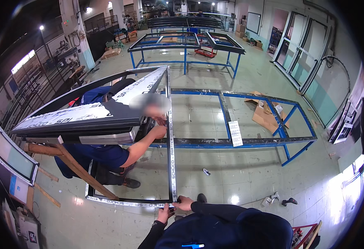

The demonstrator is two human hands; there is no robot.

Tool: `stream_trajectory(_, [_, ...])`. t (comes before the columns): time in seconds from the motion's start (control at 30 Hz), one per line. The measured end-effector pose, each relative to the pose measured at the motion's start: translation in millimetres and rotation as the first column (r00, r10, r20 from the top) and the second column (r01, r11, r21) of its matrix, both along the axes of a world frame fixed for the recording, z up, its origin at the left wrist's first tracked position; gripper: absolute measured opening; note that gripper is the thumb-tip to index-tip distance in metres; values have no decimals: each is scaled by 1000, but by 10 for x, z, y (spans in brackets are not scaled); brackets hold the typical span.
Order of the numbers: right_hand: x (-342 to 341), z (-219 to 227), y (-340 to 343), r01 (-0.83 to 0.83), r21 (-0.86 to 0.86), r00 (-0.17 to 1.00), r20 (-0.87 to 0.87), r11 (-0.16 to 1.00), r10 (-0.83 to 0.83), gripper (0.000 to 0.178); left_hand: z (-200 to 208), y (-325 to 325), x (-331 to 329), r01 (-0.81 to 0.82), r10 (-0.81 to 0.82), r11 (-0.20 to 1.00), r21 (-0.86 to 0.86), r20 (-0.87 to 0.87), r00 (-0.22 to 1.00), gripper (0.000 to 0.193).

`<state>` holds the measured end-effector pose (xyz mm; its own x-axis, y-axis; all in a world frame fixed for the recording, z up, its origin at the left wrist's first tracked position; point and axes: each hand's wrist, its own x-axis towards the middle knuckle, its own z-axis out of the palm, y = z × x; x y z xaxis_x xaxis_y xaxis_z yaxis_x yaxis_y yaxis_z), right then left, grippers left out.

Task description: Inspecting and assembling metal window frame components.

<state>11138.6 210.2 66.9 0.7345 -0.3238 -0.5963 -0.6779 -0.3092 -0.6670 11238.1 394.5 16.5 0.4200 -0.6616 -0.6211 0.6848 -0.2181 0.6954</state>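
A large dark metal window frame (172, 166), covered in printed white protective film, stands with its near corner in front of me. My left hand (164, 213) is closed on the bottom edge of that corner. Right beside it, my right hand (185, 203) grips the side of the same corner. Across the left part of the frame lies a tilted dark sash (86, 112) with white film. Under the sash a co-worker in dark blue crouches, and one of their hands (159, 132) touches the frame's long side bar.
A blue steel bench (215, 143) with a paper sheet (235, 133) stands to the right. A wooden prop (82, 170) leans beneath the sash. Flattened cardboard (265, 116) and small scraps (270, 199) lie on the floor. More blue benches (186, 54) with frames stand farther back.
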Motion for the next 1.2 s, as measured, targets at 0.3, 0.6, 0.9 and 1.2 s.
stream_trajectory(0.3, [-49, -128, -38, 2, 141, 998, 58, 990, -10, 59, 90, 9, -26, -27, 27, 1000, -4, 33, 999, 50])
stream_trajectory(0.6, [-3, -114, -23, -16, -1, 998, 58, 1000, 17, 54, -89, 44, 17, -5, 5, 1000, -4, 27, 1000, 44])
stream_trajectory(0.9, [18, -57, -80, -36, -33, 998, 41, 999, 38, 64, 109, -47, 21, -12, 12, 1000, -5, 62, 998, 49])
stream_trajectory(1.2, [49, 88, 62, -27, -18, 998, -54, 999, 26, 73, -203, 116, -54, -32, 32, 999, -1, 62, 998, 42])
